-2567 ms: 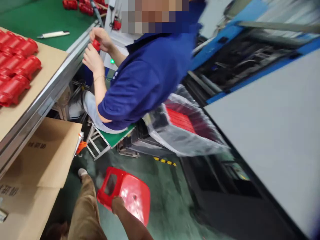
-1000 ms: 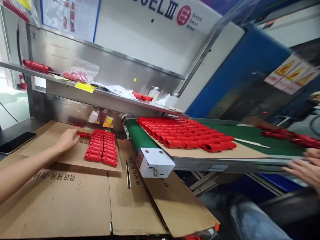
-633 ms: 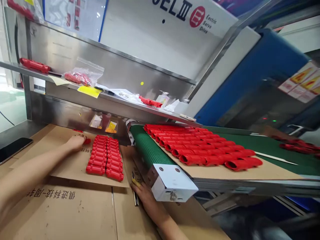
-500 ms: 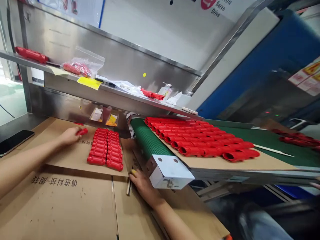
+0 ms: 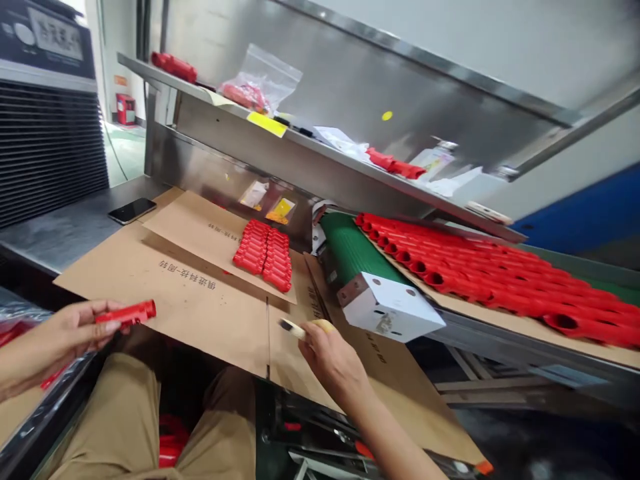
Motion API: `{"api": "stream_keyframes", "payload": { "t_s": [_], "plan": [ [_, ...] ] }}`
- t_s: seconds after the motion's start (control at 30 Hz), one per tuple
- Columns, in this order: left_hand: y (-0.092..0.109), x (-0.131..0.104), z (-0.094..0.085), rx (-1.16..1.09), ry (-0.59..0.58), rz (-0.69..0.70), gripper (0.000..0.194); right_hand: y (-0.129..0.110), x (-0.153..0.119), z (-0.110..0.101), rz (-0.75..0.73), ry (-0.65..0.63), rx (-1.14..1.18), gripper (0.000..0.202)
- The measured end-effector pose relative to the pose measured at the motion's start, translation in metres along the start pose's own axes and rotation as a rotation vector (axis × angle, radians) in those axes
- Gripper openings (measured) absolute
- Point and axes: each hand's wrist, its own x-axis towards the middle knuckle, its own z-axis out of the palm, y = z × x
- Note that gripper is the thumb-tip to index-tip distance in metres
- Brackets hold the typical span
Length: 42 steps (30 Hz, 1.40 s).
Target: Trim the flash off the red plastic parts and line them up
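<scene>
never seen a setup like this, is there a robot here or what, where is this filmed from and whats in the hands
There is no robot: these are a person's two bare hands. One camera, worn on the head, takes every picture, looking forward and down. The left hand holds a red tubular part. The right hand grips a slim pale tool with a dark tip; I can't tell exactly what it is. On a cardboard sheet lie small red parts in two columns, with a phone to their left. On the right, rows of red tubes lie on cardboard over a green belt.
</scene>
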Motion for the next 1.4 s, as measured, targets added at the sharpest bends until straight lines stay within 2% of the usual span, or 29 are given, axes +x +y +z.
{"api": "stream_keyframes", "payload": {
  "t_s": [0.07,0.13,0.17,0.2,0.27,0.33,0.4,0.5,0.6,0.67,0.8,0.9,1.03,1.1,1.2,1.27,1.4],
  "plan": [
    [-0.012,-0.021,-0.011,0.026,-0.132,-0.123,0.051,-0.031,0.009,-0.018,0.082,0.143,0.125,0.023],
    [-0.018,-0.036,-0.019,-0.021,-0.183,-0.193,0.05,-0.07,0.021,-0.033,0.341,0.254,0.627,0.022],
    [-0.02,-0.041,-0.022,-0.062,-0.188,-0.213,0.05,-0.093,0.029,-0.037,0.469,0.218,0.92,0.026],
    [-0.022,-0.045,-0.024,-0.098,-0.191,-0.232,0.049,-0.116,0.036,-0.039,0.573,0.127,1.195,0.033],
    [-0.025,-0.049,-0.027,-0.146,-0.196,-0.259,0.048,-0.16,0.048,-0.039,0.694,-0.05,1.564,0.04],
    [-0.029,-0.049,-0.029,-0.155,-0.212,-0.283,0.052,-0.197,0.058,-0.034,0.727,-0.15,1.753,0.041],
    [-0.033,-0.048,-0.031,-0.127,-0.258,-0.302,0.06,-0.224,0.064,-0.028,0.757,-0.15,1.845,0.038],
    [-0.034,-0.046,-0.033,-0.017,-0.35,-0.262,0.06,-0.248,0.069,-0.018,0.829,-0.113,1.877,0.042],
    [-0.03,-0.049,-0.03,0.086,-0.396,-0.188,0.055,-0.26,0.071,-0.011,0.903,-0.137,1.851,0.044],
    [-0.031,-0.053,-0.028,0.122,-0.383,-0.171,0.054,-0.267,0.072,-0.01,0.887,-0.157,1.778,0.045],
    [-0.053,-0.065,-0.023,0.094,-0.222,-0.149,0.052,-0.277,0.073,-0.008,0.777,-0.117,1.597,0.043],
    [-0.07,-0.075,-0.014,0.114,-0.097,-0.141,0.05,-0.277,0.069,-0.007,0.768,-0.159,1.556,0.037],
    [-0.072,-0.086,0.011,0.146,0.064,-0.109,0.043,-0.264,0.054,-0.003,0.684,-0.127,1.439,0.034],
    [-0.071,-0.087,0.028,0.159,0.123,0.013,0.035,-0.254,0.042,-0.002,0.654,-0.084,1.365,0.037],
    [-0.071,-0.084,0.052,0.119,0.102,0.203,0.025,-0.24,0.026,0.0,0.661,-0.058,1.329,0.032],
    [-0.073,-0.08,0.067,0.01,0.092,0.156,0.033,-0.232,0.017,0.0,0.643,-0.045,1.355,0.024],
    [-0.072,-0.072,0.096,-0.181,0.17,-0.145,0.05,-0.225,0.005,-0.001,0.542,0.058,1.38,0.018]
  ]
}}
